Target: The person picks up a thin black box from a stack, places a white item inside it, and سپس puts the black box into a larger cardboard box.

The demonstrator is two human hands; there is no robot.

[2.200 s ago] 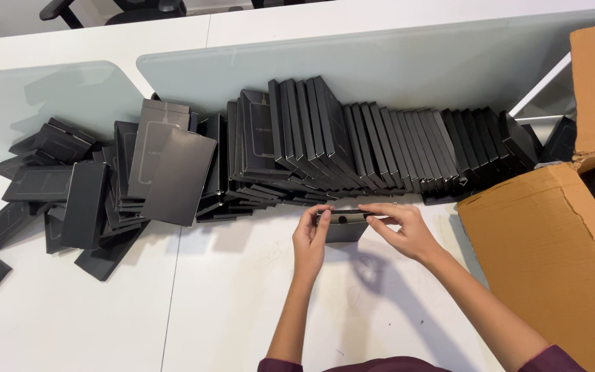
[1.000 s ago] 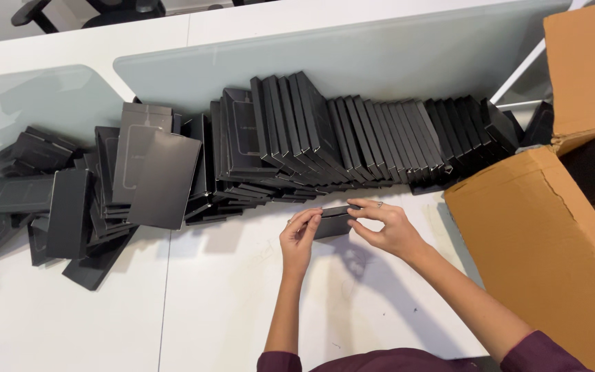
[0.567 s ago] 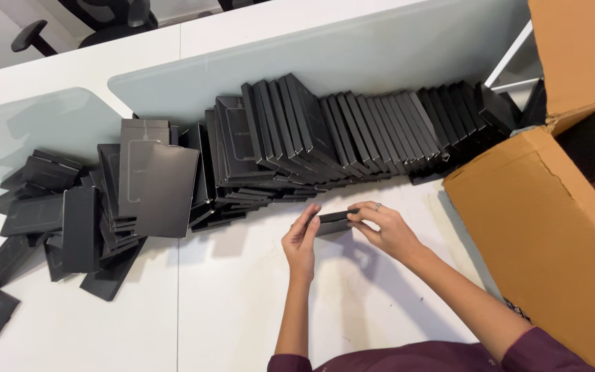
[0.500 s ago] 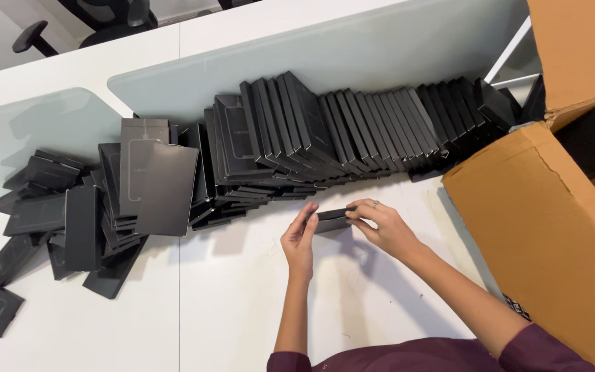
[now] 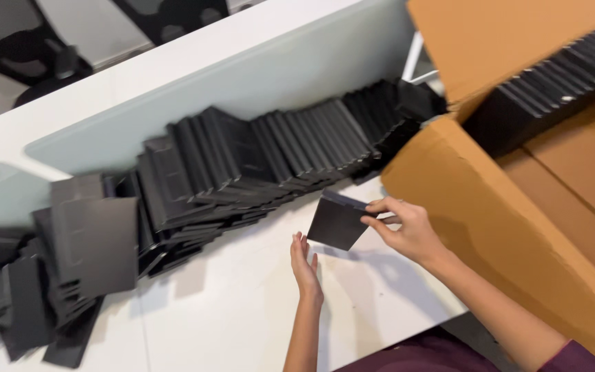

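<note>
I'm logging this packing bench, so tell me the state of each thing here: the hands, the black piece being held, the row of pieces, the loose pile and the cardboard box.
Right hand: pinching the black flat piece by its edge.
Left hand: open, empty, just below the piece.
Black flat piece: lifted off the white table, tilted.
Row of black pieces: standing on edge, leaning against the divider.
Loose pile: scattered flat.
Cardboard box: open, black pieces stacked inside.
</note>
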